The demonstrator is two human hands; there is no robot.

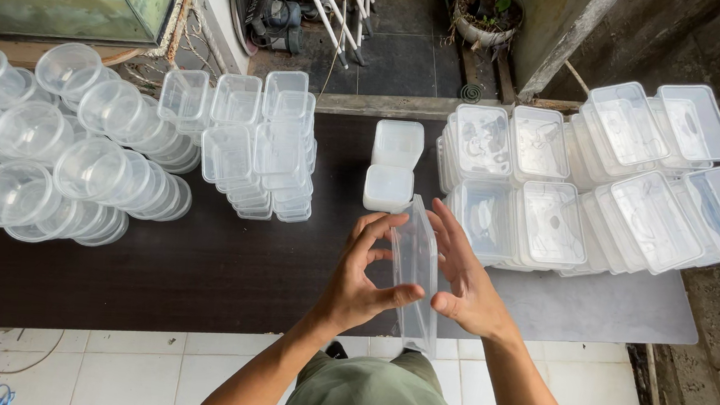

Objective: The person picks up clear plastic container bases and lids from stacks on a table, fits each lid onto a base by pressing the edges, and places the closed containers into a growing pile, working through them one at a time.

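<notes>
The clear rectangular container (417,273) is standing on its edge in the air, between the two hands, above the near edge of the dark surface (197,275) and close to the person's body. It is looking thin, light and a little flexible, so I judge it is bending easily under pressure and can slip, because the plastic is smooth; the best place for holding is at the long sides, near the rim where it is stiffer. The left hand (359,281) is pressing on the left side, the thumb is touching the wall low down and the fingers are curving over the top. The right hand (464,277) is lying flat against the right side with fingers stretched and mostly open. So the grip of both hands is a loose clamp on the container, not a fist. Just beyond, near the middle of the surface, two white square containers (393,166) are sitting. Toward the right edge, stacks of rectangular lids (587,188) are lying, and toward the left edge there are stacks of rectangular tubs (261,146) and round bowls (61,150).
</notes>
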